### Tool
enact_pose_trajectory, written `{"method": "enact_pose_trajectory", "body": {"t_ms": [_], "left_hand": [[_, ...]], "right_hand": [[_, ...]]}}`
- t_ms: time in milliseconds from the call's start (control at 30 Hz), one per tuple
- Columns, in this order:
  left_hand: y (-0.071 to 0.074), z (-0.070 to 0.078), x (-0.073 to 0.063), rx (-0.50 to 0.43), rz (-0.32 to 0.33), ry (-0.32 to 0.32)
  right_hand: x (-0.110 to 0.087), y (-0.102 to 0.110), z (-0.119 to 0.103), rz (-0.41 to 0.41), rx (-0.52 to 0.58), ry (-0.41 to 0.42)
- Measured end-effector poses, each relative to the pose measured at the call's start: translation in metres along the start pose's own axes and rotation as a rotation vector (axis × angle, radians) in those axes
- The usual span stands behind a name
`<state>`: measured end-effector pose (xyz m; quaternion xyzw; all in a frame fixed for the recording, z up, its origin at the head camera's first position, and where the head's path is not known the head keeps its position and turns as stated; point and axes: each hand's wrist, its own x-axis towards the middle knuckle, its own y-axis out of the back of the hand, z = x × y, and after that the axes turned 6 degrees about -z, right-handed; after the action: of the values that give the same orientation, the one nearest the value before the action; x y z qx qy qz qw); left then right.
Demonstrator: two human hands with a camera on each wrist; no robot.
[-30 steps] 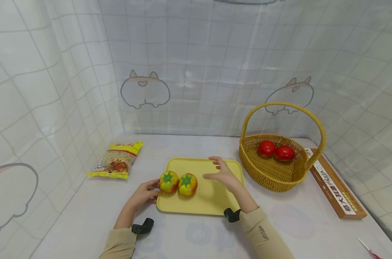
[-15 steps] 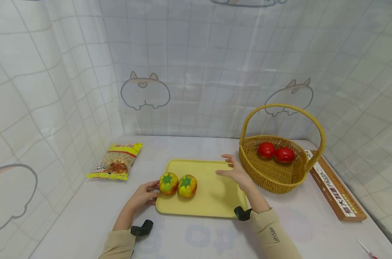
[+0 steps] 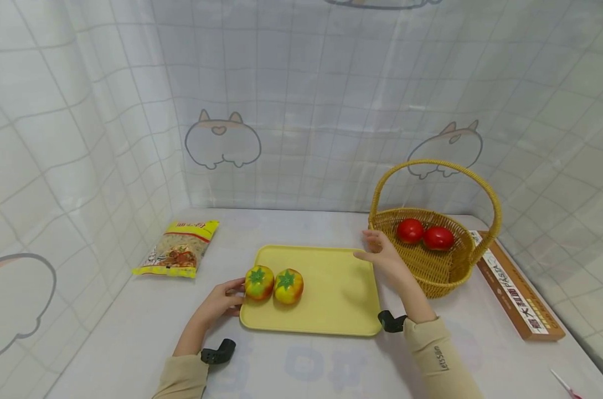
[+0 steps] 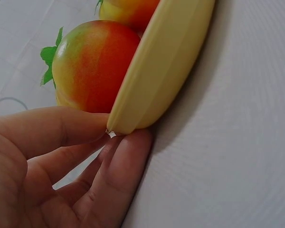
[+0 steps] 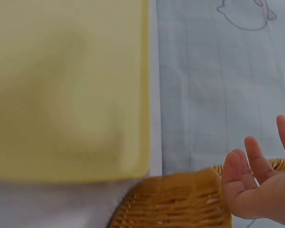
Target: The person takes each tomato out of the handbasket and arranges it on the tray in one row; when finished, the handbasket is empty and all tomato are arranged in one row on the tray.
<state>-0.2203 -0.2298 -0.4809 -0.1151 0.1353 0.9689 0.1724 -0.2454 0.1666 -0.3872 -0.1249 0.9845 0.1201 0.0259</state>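
Note:
My left hand [image 3: 217, 302] pinches the left rim of a yellow tray [image 3: 331, 291]. In the left wrist view the thumb and fingers meet at the rim of the tray [image 4: 168, 61]. Two yellow-red round fruits with green leafy tops stand side by side at the tray's left: one fruit [image 3: 259, 282] by the hand, the other fruit [image 3: 288, 286] just right of it. My right hand [image 3: 390, 262], holding nothing, has its fingers spread and relaxed above the tray's right end, overlapping the left side of a wicker basket [image 3: 416, 263] in the head view.
Two red fruits [image 3: 424, 234] lie in the basket, under its tall handle [image 3: 441, 162]. Behind and left of the tray lies a yellow food packet [image 3: 179, 247]. A long brown pasta box [image 3: 518, 288] runs along the right side. A thin pointed object [image 3: 562, 381] lies at lower right.
My right hand has moved right, from above the middle of the tray to the basket's left side. The left hand stays at the tray's left rim; the fruits keep their places.

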Motion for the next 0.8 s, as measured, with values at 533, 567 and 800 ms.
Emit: {"method": "enact_pose_trajectory", "body": {"t_ms": [533, 567, 800], "left_hand": [[0.0, -0.003, 0.002, 0.001, 0.025, 0.011], [0.0, -0.003, 0.002, 0.001, 0.026, 0.011], [0.0, -0.002, 0.001, 0.003, 0.029, 0.015]], "right_hand": [[0.002, 0.039, 0.0, 0.091, -0.036, 0.024], [0.002, 0.041, -0.001, 0.093, -0.037, 0.023], [0.002, 0.056, -0.004, 0.11, -0.049, 0.005]]}}
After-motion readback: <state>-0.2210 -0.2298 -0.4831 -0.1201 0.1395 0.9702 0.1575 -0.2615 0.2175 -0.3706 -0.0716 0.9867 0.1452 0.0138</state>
